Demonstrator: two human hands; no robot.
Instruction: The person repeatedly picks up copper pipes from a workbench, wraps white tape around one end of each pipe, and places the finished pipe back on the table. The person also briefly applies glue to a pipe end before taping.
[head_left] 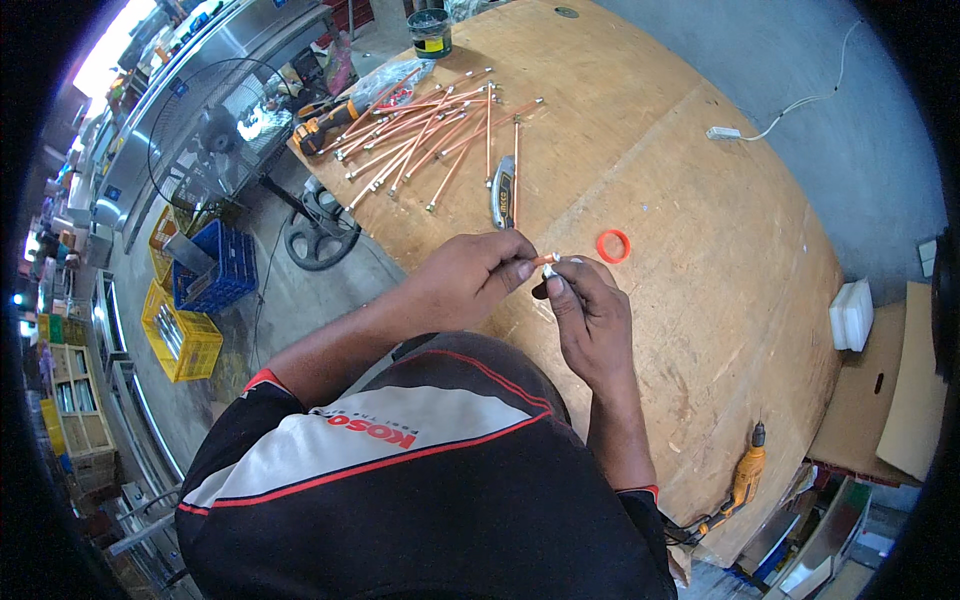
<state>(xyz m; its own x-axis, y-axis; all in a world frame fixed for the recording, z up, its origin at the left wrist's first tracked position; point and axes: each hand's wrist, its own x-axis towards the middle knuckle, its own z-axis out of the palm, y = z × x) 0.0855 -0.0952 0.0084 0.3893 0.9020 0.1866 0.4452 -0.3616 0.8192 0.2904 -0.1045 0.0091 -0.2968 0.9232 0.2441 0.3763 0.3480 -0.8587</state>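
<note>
Head view: both hands meet above the near edge of the wooden tabletop (700,300). Left hand (470,275) has its fingers pinched together on a short copper piece (546,260); only the tip shows past the fingertips, so its full length is hidden. Right hand (590,310) pinches a small white bit (553,270) right at that exposed tip, thumb and forefinger closed on it. The two pinches are touching or nearly so. The piece's long axis runs roughly left to right, from the left fingers toward the right ones, with the free end facing the right hand. Both hands are equally near it; the left carries it, the right works the end.

Just beyond the right fingers, an orange ring (613,245) lies flat on the tabletop. Farther out from both hands: a utility knife (502,190), then a loose fan of copper tubes (430,135) with pale end caps. Well beyond those, a dark can (430,32). An orange drill (745,480) lies near the tabletop's edge, off to the right of the right forearm.
</note>
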